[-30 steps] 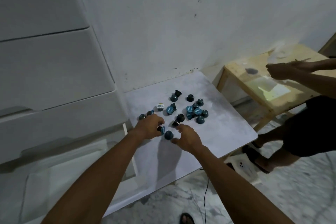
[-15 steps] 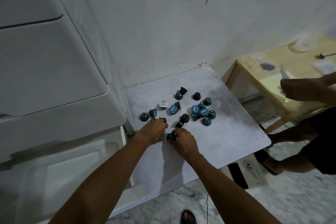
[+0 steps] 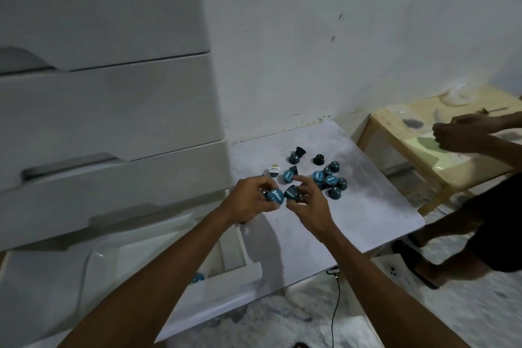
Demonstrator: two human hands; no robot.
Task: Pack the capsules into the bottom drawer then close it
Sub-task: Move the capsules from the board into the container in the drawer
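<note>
Several dark teal capsules [image 3: 330, 180] lie in a loose cluster on a white board [image 3: 367, 206] on the floor, with one white-lidded capsule [image 3: 273, 170] at the cluster's left. My left hand [image 3: 251, 200] is raised above the board and grips capsules, one with its blue lid [image 3: 275, 196] facing me. My right hand [image 3: 306, 200] holds another dark capsule [image 3: 291, 192] right beside it. The white bottom drawer [image 3: 158, 260] stands pulled open at lower left; one blue capsule [image 3: 197, 277] shows inside, partly hidden by my left forearm.
The white drawer unit [image 3: 113, 121] rises at the left, its upper drawers closed. Another person [image 3: 480, 206] crouches at the right, hands over a low wooden stool [image 3: 401, 127]. A black cable [image 3: 334, 299] and a phone [image 3: 394, 271] lie on the marble floor.
Both hands have lifted off the board with capsules in them. The view has swung left and down, showing more of the open drawer.
</note>
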